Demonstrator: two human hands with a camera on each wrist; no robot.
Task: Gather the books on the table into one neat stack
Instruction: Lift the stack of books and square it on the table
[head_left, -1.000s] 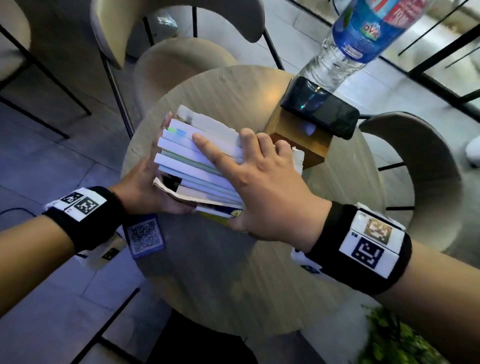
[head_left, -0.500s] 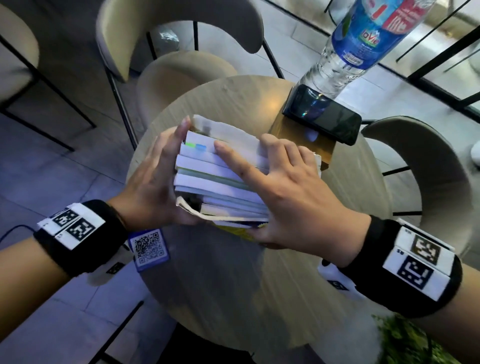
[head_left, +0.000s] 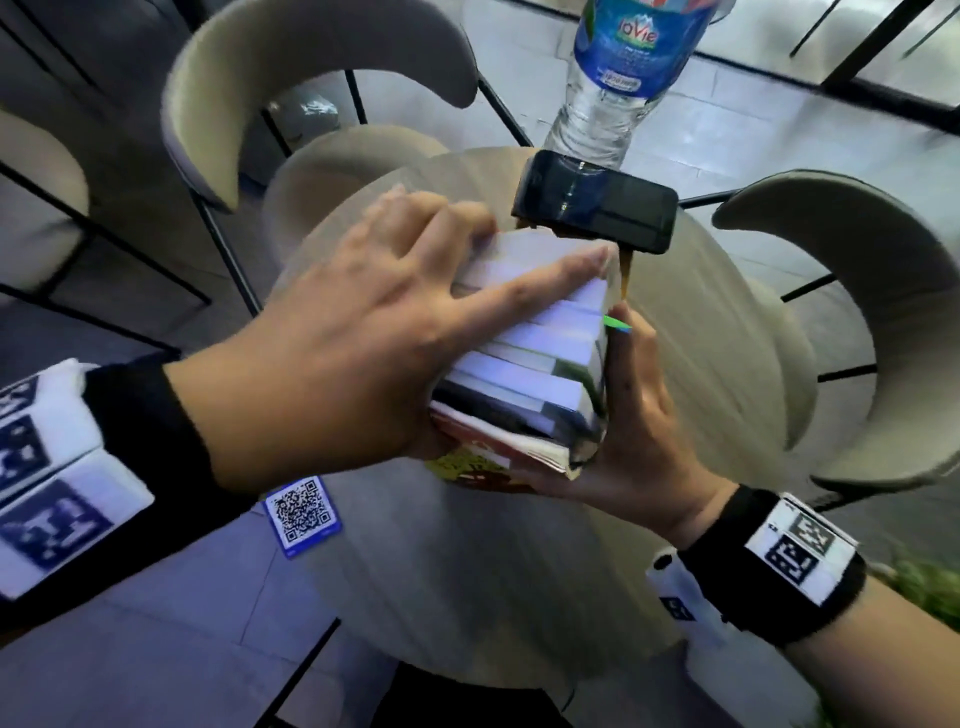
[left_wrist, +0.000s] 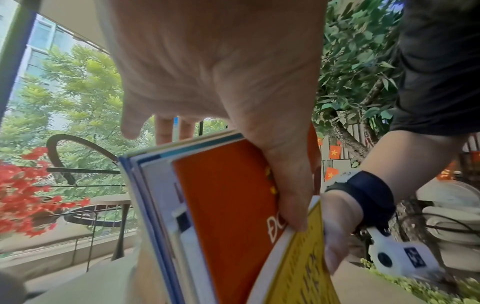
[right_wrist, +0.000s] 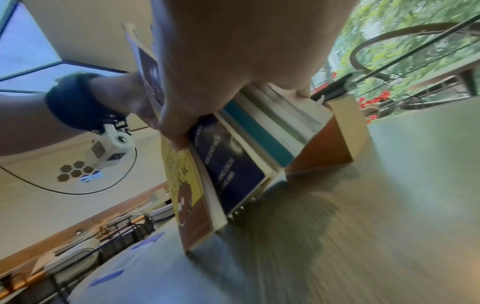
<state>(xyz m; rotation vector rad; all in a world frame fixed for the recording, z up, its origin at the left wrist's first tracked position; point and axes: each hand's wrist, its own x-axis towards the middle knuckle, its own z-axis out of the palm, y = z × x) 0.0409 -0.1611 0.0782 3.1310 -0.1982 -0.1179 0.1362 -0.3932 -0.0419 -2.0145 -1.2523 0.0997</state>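
Since the earlier frames the hands have swapped places around the stack of books (head_left: 524, 364): a second ago the left hand cupped its far-left side and the right hand lay over the top, and now the stack has been turned and tipped up on the round worktop (head_left: 467, 597).

The left hand (head_left: 332, 358) lies spread over the upper face of the stack, fingers straight, the forefinger reaching along the top edge and the thumb pressed down the near cover. The right hand (head_left: 628, 431) braces the opposite side from below and the right, palm against the books, fingers extended up along the page edges. Neither grip closes round the stack; it is pressed between two flat hands.

The right wrist view shows the books leaning, their lower corners on the worktop, a yellow-covered book (right_wrist: 187, 185) outermost and a dark blue one (right_wrist: 228, 164) next to it. The left wrist view shows an orange cover (left_wrist: 228, 205) under the thumb.

Just beyond the stack a dark phone (head_left: 597, 208) lies on a wooden block (right_wrist: 337, 139), with a water bottle (head_left: 623, 67) behind it. A QR card (head_left: 302, 512) sits at the worktop's left edge.
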